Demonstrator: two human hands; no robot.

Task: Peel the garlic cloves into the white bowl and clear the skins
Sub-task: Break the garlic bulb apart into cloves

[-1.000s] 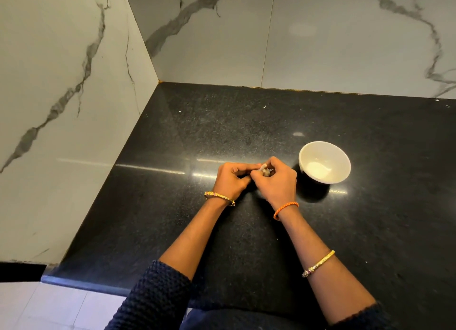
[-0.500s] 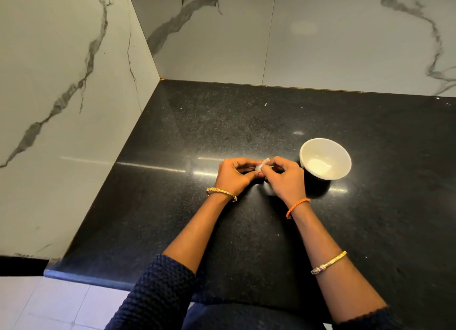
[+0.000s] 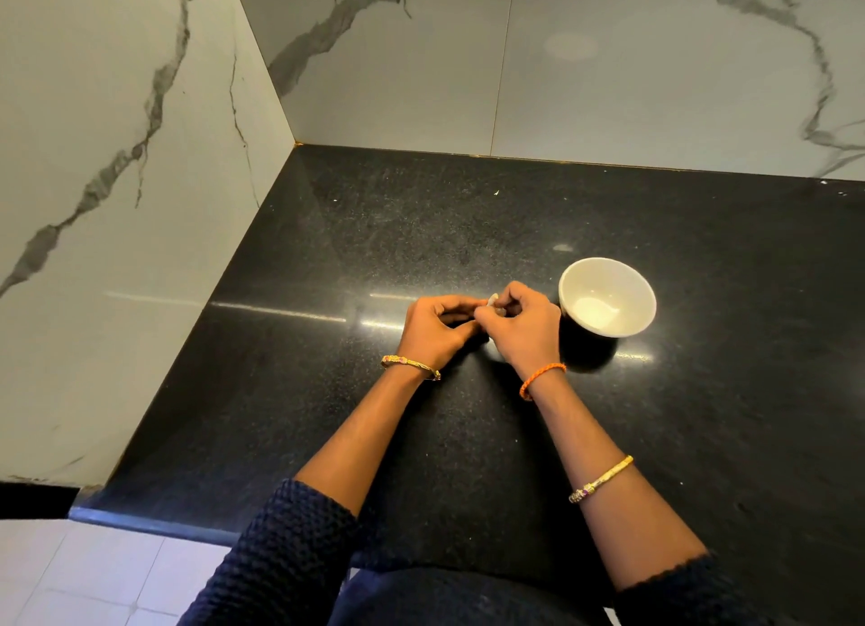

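Countertop point(image 3: 327, 415), black and polished, runs into a corner of marble-patterned wall tiles point(image 3: 117, 157) at the left and rear. Left hand point(image 3: 433, 328) rests near the centre of the surface, fingers curled inward, tips meeting those of the other hand; a gold bangle point(image 3: 411, 367) sits at its wrist. Garlic clove point(image 3: 494, 303) shows only as a small pale sliver between the two sets of fingertips, pinched from both sides; its long axis cannot be determined, since the fingers cover most of it. Right hand point(image 3: 524, 326) is likewise curled, thumb and forefinger closed on the clove, with an orange cord point(image 3: 540, 380) at the wrist. White bowl point(image 3: 607, 296) stands just beside the right hand, on its outer side, apparently holding nothing yet, though glare makes this uncertain. Judgement: peeling is at an early stage. The right hand is the nearer to the bowl, so release of the clove calls for a short carry rightward over the rim.
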